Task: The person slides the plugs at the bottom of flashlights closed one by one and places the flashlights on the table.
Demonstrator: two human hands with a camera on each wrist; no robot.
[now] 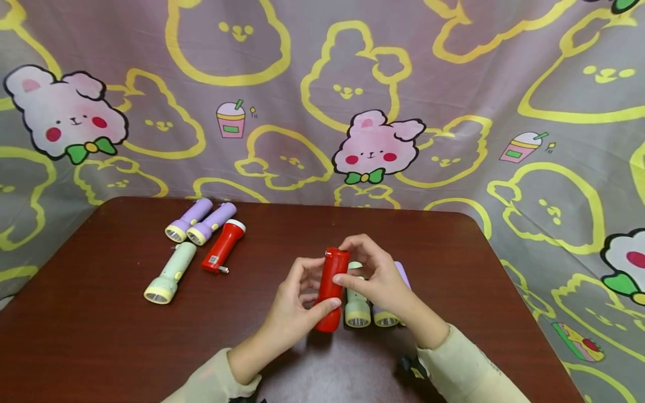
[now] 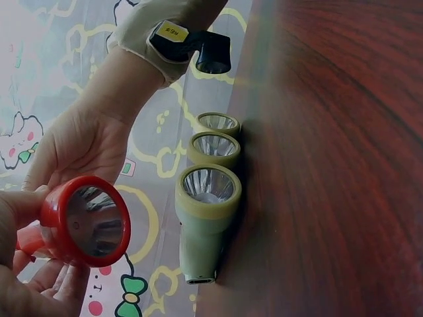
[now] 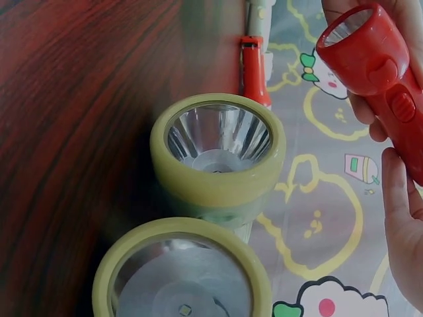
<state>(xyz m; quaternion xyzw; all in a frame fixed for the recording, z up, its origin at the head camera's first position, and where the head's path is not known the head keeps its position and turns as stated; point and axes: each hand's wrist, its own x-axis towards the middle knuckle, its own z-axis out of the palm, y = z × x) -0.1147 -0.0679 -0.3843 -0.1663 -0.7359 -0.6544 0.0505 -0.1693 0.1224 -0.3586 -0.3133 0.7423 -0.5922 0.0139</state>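
Observation:
A red flashlight [image 1: 331, 288] is held above the front of the table, its lens end tilted down toward the person. My left hand [image 1: 292, 305] grips it low, with the thumb across its front near the head. The right hand [image 1: 380, 274] pinches its upper tail end between thumb and fingers. The reflector of the red flashlight [image 2: 96, 224] faces the left wrist camera, and a raised slide switch [image 3: 403, 105] shows on its side in the right wrist view. Behind the right hand lie a green flashlight [image 1: 357, 313] and a purple flashlight [image 1: 386, 318], partly hidden.
Toward the table's left are two purple flashlights [image 1: 194, 215], another red flashlight [image 1: 225, 244] with a small metal prong sticking out, and a green flashlight [image 1: 173, 271]. The brown table [image 1: 101, 313] ends at a patterned curtain [image 1: 282, 112].

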